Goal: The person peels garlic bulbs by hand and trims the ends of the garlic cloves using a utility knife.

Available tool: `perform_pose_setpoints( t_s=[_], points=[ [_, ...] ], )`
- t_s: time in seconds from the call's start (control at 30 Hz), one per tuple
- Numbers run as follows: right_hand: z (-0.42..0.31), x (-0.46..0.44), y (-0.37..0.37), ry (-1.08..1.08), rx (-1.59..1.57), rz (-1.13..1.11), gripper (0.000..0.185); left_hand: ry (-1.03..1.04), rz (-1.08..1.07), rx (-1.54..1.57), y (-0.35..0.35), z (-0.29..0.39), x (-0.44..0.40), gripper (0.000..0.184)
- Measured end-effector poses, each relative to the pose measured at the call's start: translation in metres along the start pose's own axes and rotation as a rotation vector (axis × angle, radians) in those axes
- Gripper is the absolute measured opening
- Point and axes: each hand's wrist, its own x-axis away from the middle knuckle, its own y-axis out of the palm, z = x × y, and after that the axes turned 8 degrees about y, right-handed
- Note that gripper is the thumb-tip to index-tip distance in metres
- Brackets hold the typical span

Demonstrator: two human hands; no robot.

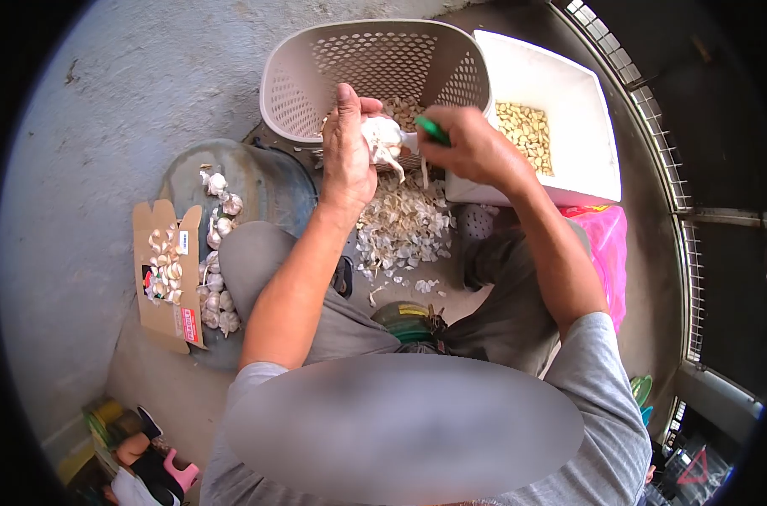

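Note:
My left hand (347, 152) is closed round a white garlic bulb (384, 137), with loose skin hanging below it. Close on its right, my right hand (470, 145) grips a green-handled knife (432, 130). The short blade is at the bulb, though blur hides whether it cuts in. Both hands are over the near rim of a beige perforated basket (286, 84) that holds garlic pieces or skins. Beneath them, a heap of garlic skins (404, 221) covers the floor between my feet.
A white foam box (586, 110) with peeled cloves (525, 135) stands right of the basket. On the left are whole bulbs (231, 203) on a bluish surface and a cardboard piece (181, 329) bearing cloves. A pink bag (607, 253) lies by my right knee. Another person (143, 472) is lower left.

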Motion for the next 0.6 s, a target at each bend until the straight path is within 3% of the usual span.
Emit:
perform_pose_setpoints(
  t_s=[0.1, 0.3, 0.5, 0.6],
  points=[
    [0.002, 0.001, 0.006, -0.064, 0.155, -0.205, 0.019, -0.004, -0.052, -0.061, -0.011, -0.010, -0.005, 0.064],
    [0.006, -0.006, -0.008, 0.116, 0.040, -0.218, 0.016, -0.149, -0.046, 0.205, -0.023, -0.017, -0.011, 0.063],
    [0.018, -0.011, -0.002, 0.073, 0.140, -0.230, 0.019, -0.239, -0.044, 0.302, -0.026, -0.021, -0.008, 0.063],
    [0.020, -0.012, 0.007, -0.030, -0.337, -0.142, 0.030, -0.213, 0.028, 0.337, -0.029, -0.022, -0.012, 0.063]
  ],
)
